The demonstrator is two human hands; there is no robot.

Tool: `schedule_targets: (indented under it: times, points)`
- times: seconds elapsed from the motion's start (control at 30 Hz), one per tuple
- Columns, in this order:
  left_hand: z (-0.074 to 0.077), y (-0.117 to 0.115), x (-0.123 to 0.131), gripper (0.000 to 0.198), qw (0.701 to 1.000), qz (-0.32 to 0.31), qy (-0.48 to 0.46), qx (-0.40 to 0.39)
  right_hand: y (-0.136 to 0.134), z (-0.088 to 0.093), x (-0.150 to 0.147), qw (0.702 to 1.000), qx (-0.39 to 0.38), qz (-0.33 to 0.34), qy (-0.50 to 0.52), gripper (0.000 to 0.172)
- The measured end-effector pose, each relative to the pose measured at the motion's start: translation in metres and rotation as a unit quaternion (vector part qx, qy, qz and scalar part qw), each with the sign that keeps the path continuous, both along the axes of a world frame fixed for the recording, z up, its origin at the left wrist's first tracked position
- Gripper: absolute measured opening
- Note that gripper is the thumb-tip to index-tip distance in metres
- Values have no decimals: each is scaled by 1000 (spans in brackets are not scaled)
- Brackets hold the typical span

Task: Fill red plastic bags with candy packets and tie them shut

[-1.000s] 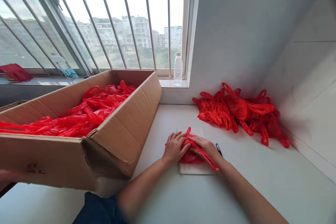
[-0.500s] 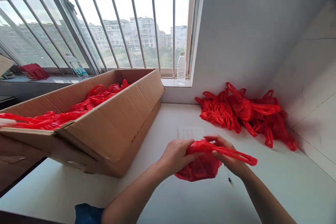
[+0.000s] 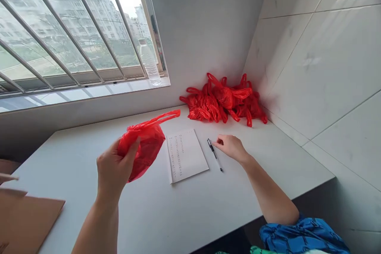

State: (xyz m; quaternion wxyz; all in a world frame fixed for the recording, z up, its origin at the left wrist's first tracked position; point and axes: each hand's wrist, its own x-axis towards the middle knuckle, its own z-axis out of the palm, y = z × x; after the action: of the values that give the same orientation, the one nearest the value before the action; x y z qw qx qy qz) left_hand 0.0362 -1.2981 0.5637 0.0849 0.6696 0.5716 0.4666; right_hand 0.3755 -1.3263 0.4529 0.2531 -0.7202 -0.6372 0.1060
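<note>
My left hand (image 3: pixel 114 162), at the left above the table, is closed round a red plastic bag (image 3: pixel 147 147). The bag's body hangs past my fingers, and its handle loops stretch up to the right. On the table at the right, my right hand (image 3: pixel 231 147) is beside the upper end of a black-and-clear pen (image 3: pixel 214 154). Its fingers are bent, with a gap between thumb and forefinger. The pen lies aslant, and the fingertips are at its side, not round it. Between my hands lies an open notebook (image 3: pixel 189 156) with handwritten lines.
Several red plastic bags (image 3: pixel 223 101) lie heaped in the far corner against the wall. A clear water bottle (image 3: pixel 149 63) stands on the sill of the barred window. Cardboard flaps (image 3: pixel 26 222) show at the lower left. A tiled wall (image 3: pixel 327 67) bounds the right side.
The view has swung right, so most of the cardboard box has left it. My right hand has let go of the red bag and moved to the pen; my left hand keeps the bag.
</note>
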Motion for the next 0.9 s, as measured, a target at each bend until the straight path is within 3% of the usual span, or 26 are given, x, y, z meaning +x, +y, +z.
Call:
schedule_targets:
  times: [0.17, 0.27, 0.4, 0.53, 0.77, 0.9]
  points:
    - [-7, 4, -3, 37, 1000, 24, -12, 0, 1, -14, -20, 996, -51, -18, -66, 27]
    - [-12, 5, -4, 32, 999, 25, -7, -24, 5, -22, -24, 996, -44, -13, -79, 13]
    - [-20, 6, -7, 29, 999, 13, -15, -25, 11, -27, -14, 999, -6, -17, -45, 7]
    - [-29, 4, -8, 31, 999, -10, -23, -26, 17, -32, -7, 999, 42, -30, -7, 16]
    - [-38, -5, 3, 31, 996, -73, 0, -43, 18, -38, -11, 995, -40, -46, -83, 26]
    - [-29, -15, 1, 32, 993, -107, 8, -52, 13, -34, -13, 991, -59, -57, -110, 31]
